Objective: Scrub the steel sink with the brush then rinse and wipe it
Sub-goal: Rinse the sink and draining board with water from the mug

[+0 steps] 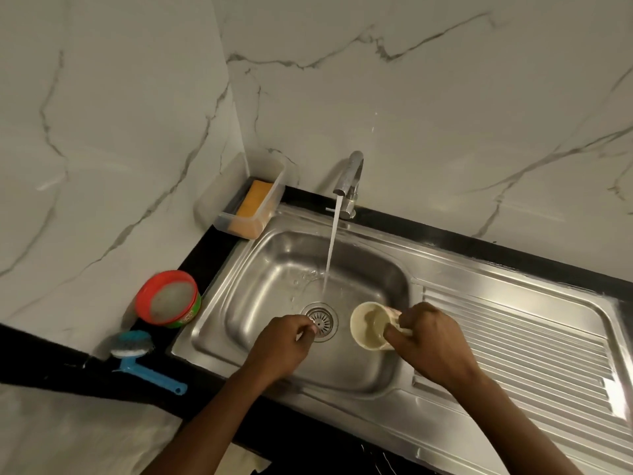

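Blue brush (135,351) is parked bristles-down on the black counter left of the steel sink (239,269), next to the red soap tub (168,298); it looks light and stiff, so I'd grab its handle. Left hand (279,347) is loosely curled over the drain (320,322), holding nothing I can see. Right hand (433,341) grips a wet, probably slippery cup (370,325) near the running tap (349,180).

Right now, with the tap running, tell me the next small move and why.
Probably tip the cup in the right hand so its water runs across the sink basin. It sits beside the drain, clear of the stream, and already holds water, while the brush lies on the counter.
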